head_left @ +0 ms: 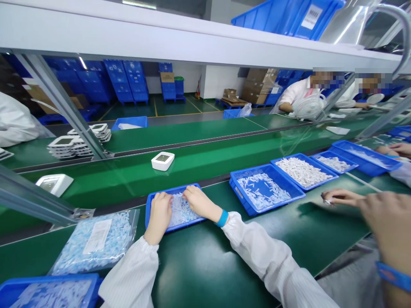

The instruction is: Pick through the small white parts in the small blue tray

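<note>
My left hand (pixel 160 210) and my right hand (pixel 199 201) are both over a blue tray (pixel 149 214) on the green bench. Small pale white-blue pieces (pixel 183 211) lie in it, partly under what looks like clear plastic. The left fingers are bent together at the tray's left side. At its far right part, my right fingers are pinched, with a teal band around that wrist. What either hand's fingertips hold is too small or hidden to make out. Left of the tray lies a clear bag of light-blue pieces (pixel 118 239) with a white label.
More blue trays of small white pieces (pixel 302 172) line the right side. A co-worker's hands (pixel 345 197) work at the right. Behind runs a green belt carrying white device housings (pixel 163 161). A shelf (pixel 180 32) crosses overhead; another tray (pixel 93 285) sits front left.
</note>
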Tool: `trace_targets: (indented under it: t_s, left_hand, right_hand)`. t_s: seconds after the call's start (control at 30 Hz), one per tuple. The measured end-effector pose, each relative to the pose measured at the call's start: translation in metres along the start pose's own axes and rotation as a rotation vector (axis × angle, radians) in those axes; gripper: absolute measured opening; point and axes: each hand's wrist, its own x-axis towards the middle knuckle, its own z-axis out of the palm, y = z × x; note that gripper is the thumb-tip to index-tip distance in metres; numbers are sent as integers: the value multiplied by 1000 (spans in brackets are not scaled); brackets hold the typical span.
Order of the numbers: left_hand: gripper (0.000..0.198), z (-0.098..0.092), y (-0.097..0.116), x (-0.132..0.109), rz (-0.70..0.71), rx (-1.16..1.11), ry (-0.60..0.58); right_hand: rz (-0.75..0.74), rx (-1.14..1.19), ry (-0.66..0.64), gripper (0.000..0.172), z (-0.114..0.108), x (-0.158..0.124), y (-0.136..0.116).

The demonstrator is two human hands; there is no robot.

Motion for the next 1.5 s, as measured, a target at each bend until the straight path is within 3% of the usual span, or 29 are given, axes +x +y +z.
trace_targets:
  t_s: [0.13, 0.3, 0.47, 0.6, 1.13, 1.27, 1.5]
  left_hand:
    - [22, -7, 3, 1, 7, -106, 162]
    - [19, -8, 10, 1, 60, -153, 140]
    - [25, -9, 12, 0, 152, -142, 159]
    - [23, -11, 13, 1, 201, -118, 179]
    - [19, -9, 16, -2, 270, -105, 198]
    - [19, -7, 15, -2, 278, -101, 221]
    - [23, -3, 16, -3, 276, -81, 251]
  right_hand:
    - [49, 427, 52, 21, -5, 5, -4]
    - [277, 1213, 134, 27, 2, 11, -15]
    - [397, 1455, 208, 33, 12, 12, -17]
    - [439, 1471, 247, 32, 9, 11, -16]
    - [304, 1348, 198, 40, 10, 9, -16]
    - [292, 1207, 234, 34, 10, 8, -19]
    - [228, 709, 322, 18, 1, 0, -34]
